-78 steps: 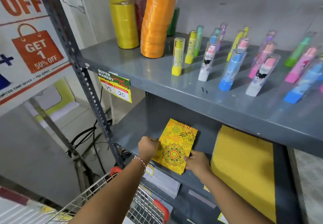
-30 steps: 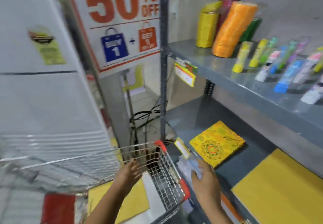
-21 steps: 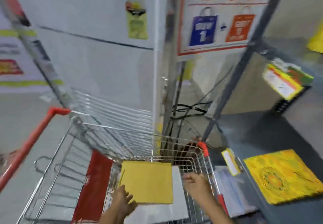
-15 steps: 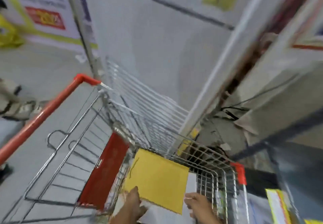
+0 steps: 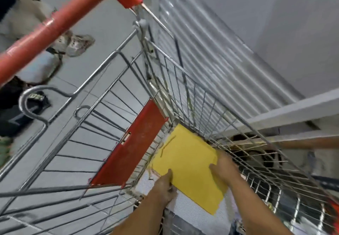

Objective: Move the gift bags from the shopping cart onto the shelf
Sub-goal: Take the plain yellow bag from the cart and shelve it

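Note:
A flat plain yellow gift bag (image 5: 187, 163) lies in the wire shopping cart (image 5: 185, 80), on top of a white dotted bag (image 5: 185, 214). My left hand (image 5: 166, 186) grips the yellow bag's near left edge, thumb on top. My right hand (image 5: 222, 167) holds its right edge, fingers over the bag's face. The shelf is out of view.
The cart's red handle bar (image 5: 55, 25) crosses the upper left. A red plastic flap (image 5: 130, 146) hangs on the child seat panel. A white ribbed appliance wall (image 5: 211, 33) stands behind the cart. Someone's feet show on the grey floor at left.
My view has swung from the shelf down into the cart. Both hands left the patterned bag on the shelf and have closed on the plain yellow bag in the cart.

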Demonstrator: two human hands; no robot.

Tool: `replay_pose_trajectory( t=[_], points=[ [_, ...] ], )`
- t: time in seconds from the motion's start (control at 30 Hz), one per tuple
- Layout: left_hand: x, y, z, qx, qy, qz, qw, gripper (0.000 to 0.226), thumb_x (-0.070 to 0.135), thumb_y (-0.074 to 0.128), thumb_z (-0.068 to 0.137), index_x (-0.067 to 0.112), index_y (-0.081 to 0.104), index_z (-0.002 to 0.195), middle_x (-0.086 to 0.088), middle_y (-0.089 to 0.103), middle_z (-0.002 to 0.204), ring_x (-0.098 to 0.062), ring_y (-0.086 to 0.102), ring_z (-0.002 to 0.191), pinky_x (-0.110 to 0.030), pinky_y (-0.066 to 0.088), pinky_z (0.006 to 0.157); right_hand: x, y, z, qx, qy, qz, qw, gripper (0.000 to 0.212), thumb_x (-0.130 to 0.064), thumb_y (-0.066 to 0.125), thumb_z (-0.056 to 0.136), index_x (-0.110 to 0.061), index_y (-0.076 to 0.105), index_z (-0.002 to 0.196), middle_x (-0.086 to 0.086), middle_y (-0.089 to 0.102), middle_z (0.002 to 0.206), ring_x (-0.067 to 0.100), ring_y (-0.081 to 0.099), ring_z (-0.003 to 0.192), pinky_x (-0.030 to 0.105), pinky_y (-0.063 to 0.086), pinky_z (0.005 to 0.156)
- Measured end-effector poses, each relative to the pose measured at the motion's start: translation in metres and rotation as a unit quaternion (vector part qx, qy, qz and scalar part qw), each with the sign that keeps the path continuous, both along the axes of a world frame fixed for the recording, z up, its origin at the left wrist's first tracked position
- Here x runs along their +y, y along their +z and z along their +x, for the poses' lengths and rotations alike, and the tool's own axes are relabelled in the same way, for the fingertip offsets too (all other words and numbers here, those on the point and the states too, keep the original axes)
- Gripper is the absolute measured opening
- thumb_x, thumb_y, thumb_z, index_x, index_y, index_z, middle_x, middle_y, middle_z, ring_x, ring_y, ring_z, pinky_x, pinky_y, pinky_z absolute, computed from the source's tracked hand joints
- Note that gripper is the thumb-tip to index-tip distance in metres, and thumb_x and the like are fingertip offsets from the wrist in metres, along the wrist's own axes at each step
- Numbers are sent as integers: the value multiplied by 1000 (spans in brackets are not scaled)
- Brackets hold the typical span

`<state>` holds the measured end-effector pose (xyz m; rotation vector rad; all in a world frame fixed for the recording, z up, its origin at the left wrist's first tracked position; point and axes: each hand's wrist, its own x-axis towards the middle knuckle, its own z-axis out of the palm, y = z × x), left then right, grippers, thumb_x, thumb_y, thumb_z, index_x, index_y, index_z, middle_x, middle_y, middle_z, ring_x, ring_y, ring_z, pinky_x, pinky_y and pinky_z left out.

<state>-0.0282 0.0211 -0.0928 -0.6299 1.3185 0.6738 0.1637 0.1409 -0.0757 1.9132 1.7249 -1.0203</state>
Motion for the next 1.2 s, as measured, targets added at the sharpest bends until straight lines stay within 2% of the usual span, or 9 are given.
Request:
replay_pose_trajectory(
  t=[0.17, 0.3, 0.4, 0.47, 0.57, 0.73, 0.9, 1.1, 1.2],
  points=[
    [-10, -13, -12, 62, -82, 7, 995, 36, 30, 48, 97, -3, 61, 103, -20, 68, 91, -38, 65, 97, -61, 51, 90, -6, -5, -4, -50, 43, 4, 998, 63, -34, 66, 82, -18, 40, 137, 10, 42, 140, 31, 36, 132, 44, 35, 102],
    [-10, 4, -20, 67, -135, 4, 988, 29, 18, 44, 100, -5, 57, 89, -15, 62, 82, -31, 60, 84, -56, 48, 97, -16, 22, 0, -14, -8, 52, 999, 47, -32, 65, 85, -20, 51, 128, 10, 44, 134, 32, 39, 125, 42, 39, 101],
    [-3, 39, -16, 21, -151, 13, 988, 30, 15, 37, 102, -4, 60, 101, -18, 64, 103, -35, 59, 97, -60, 41, 102, -21, 62, 2, 13, -41, 59, 997, 35, -29, 60, 89, -19, 47, 120, 9, 55, 124, 29, 51, 113, 45, 43, 95],
    [2, 76, -11, -1, -160, 30, 987, 31, 14, 35, 102, -4, 59, 112, -23, 62, 112, -39, 58, 101, -59, 47, 95, -27, 107, 11, 35, -71, 64, 995, 28, -26, 55, 93, -20, 44, 118, 9, 63, 111, 28, 59, 97, 47, 50, 84],
    [-5, 136, -9, -40, -137, 92, 985, 30, 12, 30, 104, -5, 54, 106, -22, 65, 87, -36, 59, 79, -52, 59, 56, -39, 174, 22, 65, -100, 115, 986, 23, -22, 53, 94, -22, 47, 116, 7, 62, 108, 24, 60, 90, 49, 53, 77],
    [-41, 239, -16, -51, -167, 215, 961, 25, 13, 35, 102, 0, 54, 113, -24, 73, 70, -38, 71, 58, -51, 59, 52, -84, 283, 40, 111, -171, 204, 958, 22, -23, 60, 90, -26, 56, 111, 3, 62, 119, 24, 59, 109, 44, 52, 86],
    [-75, 341, -14, -19, -268, 353, 896, 46, 26, 47, 98, 21, 40, 143, -10, 66, 95, -31, 62, 92, -39, 59, 72, -218, 392, 71, 200, -314, 340, 864, 22, -19, 65, 87, -23, 64, 108, -6, 64, 112, 7, 55, 107, 25, 48, 75],
    [-107, 435, 35, -32, -405, 512, 756, 21, 30, 59, 87, 9, 60, 90, -11, 68, 72, -19, 66, 54, -26, 57, 48, -409, 450, 74, 267, -453, 452, 720, 26, -11, 70, 84, -35, 62, 88, -15, 67, 87, -13, 66, 76, 7, 50, 62],
    [-128, 460, 71, -48, -455, 553, 696, 26, 24, 46, 99, 6, 64, 98, -10, 68, 75, -22, 65, 64, -29, 57, 54, -475, 453, 68, 299, -520, 480, 640, 18, -13, 68, 85, -26, 67, 97, -1, 76, 95, 6, 72, 86, 28, 57, 76]
  ],
)
